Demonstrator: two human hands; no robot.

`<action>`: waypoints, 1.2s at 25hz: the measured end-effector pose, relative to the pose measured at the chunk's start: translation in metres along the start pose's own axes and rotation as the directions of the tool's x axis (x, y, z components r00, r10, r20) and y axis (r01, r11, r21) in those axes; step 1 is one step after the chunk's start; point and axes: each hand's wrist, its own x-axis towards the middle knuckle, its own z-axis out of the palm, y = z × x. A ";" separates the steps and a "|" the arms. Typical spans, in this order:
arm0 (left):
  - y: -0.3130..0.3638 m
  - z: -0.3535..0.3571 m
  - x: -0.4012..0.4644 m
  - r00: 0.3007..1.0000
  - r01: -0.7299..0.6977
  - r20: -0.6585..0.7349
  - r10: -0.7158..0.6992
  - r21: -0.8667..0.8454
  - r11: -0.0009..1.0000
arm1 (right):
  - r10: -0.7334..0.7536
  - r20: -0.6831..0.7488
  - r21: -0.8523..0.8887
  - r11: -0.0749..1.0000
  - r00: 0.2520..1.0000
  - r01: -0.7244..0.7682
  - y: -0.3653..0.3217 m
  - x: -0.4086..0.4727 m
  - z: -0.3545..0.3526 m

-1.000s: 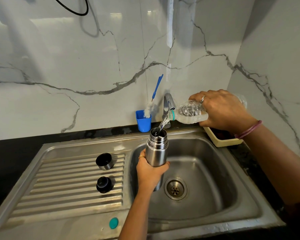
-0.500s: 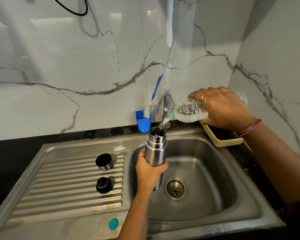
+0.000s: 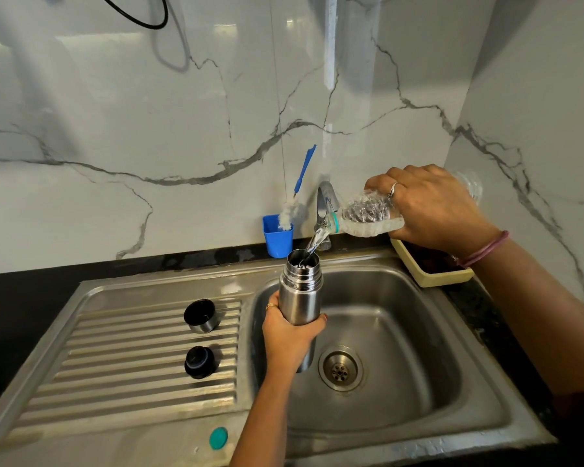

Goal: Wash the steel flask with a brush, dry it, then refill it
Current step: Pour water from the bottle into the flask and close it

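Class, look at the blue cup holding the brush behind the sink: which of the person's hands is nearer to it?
Left. The left hand grips the steel flask just below the blue cup; the right hand holds the plastic bottle farther right, beyond the tap.

The flask [image 3: 300, 294] stands up over the sink [image 3: 402, 332], held in the left hand [image 3: 289, 335]. The bottle [image 3: 368, 215] is above it and to the right, tipped, in the right hand [image 3: 432, 210]. The tap [image 3: 326, 210] is behind the flask. The cup [image 3: 279, 239] with the brush [image 3: 295, 197] in it is left of the tap. Two caps [image 3: 200, 316] [image 3: 199, 362] sit on the ribbed board [image 3: 132, 358], left of the sink. A tray [image 3: 432, 267] sits behind the sink on the right.
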 end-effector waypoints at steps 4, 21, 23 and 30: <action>-0.001 0.001 0.001 1.000 -0.005 -0.002 0.005 0.006 1.000 | -0.012 -0.009 -0.017 1.000 1.000 0.012 0.002 0.001 -0.001; -0.002 0.004 0.001 1.000 -0.007 -0.011 0.007 -0.004 1.000 | -0.048 -0.026 -0.068 0.997 0.998 0.046 0.004 0.005 -0.006; -0.002 0.004 0.001 1.000 -0.004 -0.012 0.004 -0.013 1.000 | -0.056 -0.033 -0.078 0.996 0.998 0.053 0.004 0.006 -0.006; -0.001 0.003 0.001 1.000 -0.009 -0.014 0.008 -0.034 0.999 | -0.074 -0.048 -0.112 0.991 0.996 0.068 0.004 0.007 -0.008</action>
